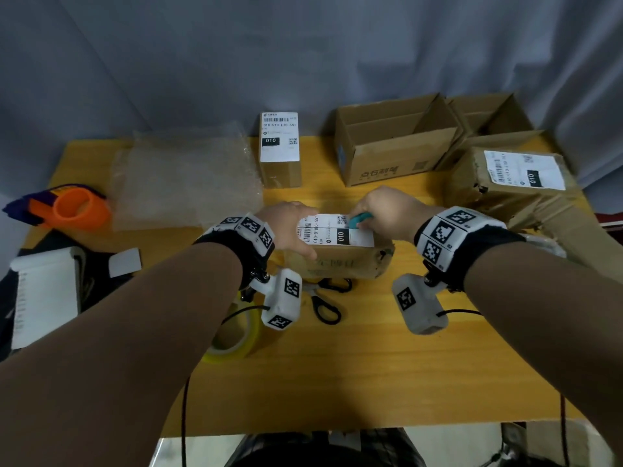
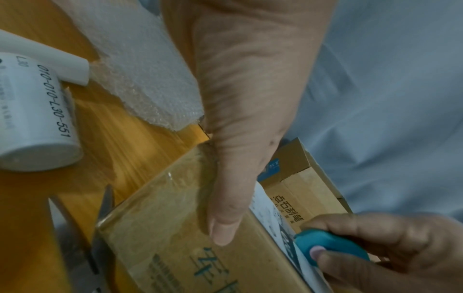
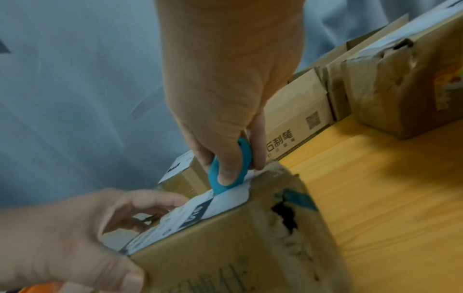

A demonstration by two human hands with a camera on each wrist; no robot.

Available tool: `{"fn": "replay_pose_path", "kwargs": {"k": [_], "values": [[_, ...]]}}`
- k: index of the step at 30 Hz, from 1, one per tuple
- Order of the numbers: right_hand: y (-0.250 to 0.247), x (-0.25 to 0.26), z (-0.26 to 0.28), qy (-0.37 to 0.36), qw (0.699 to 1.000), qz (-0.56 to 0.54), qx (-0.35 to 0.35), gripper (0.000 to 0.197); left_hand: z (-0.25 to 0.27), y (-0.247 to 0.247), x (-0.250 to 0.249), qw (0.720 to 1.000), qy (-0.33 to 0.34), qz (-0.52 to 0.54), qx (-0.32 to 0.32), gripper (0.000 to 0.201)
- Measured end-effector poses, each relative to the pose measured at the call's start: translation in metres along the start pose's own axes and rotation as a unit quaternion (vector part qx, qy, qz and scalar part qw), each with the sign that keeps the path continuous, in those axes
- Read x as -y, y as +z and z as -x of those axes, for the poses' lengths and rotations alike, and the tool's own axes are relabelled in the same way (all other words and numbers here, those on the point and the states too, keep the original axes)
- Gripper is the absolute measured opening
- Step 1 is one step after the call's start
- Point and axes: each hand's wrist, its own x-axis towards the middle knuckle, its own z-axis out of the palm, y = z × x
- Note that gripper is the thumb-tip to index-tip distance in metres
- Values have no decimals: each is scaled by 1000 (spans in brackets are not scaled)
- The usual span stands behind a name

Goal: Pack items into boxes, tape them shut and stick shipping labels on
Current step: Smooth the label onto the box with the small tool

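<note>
On the counter, far left, an orange tape dispenser overhangs the edge beside bubble wrap. The left hand clasps the labelled box at centre, thumb down its near side. Scissors lie just before it. The right hand pinches a teal cutter on the label. Open boxes crowd behind right.

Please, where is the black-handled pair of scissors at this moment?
In the head view, the scissors lie on the wooden table, just in front of the labelled box both hands hold, between the two wrists and right of the yellow tape roll.
</note>
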Motion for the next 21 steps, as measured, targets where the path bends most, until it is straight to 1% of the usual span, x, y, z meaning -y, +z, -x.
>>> {"fn": "replay_pose_path", "kwargs": {"k": [3, 8, 11, 13, 15, 18, 21], "values": [[7, -6, 2, 3, 1000, -12, -10, 31, 1, 0, -1, 1000, -2, -1, 2, 99], [8, -5, 0, -14, 1000, 3, -20, 32, 0, 1, -1, 1000, -1, -21, 4, 100], [10, -7, 1, -14, 1000, -9, -26, 32, 1, 0, 3, 998, -7, -64, -17, 99], [13, -10, 0, 0, 999, -30, -34, 31, 3, -2, 8, 995, -24, -97, -31, 100], [16, -13, -2, 13, 997, -57, -42, 30, 3, -4, 11, 992, -26, -116, -34, 100], [18, -15, -3, 18, 996, -74, -46, 29, -2, -5, 9, 991, -19, -129, -43, 99], [18, -13, -2, 4, 996, -73, -53, 27, -8, 1, -3, 990, -7, -127, -61, 99]]}}
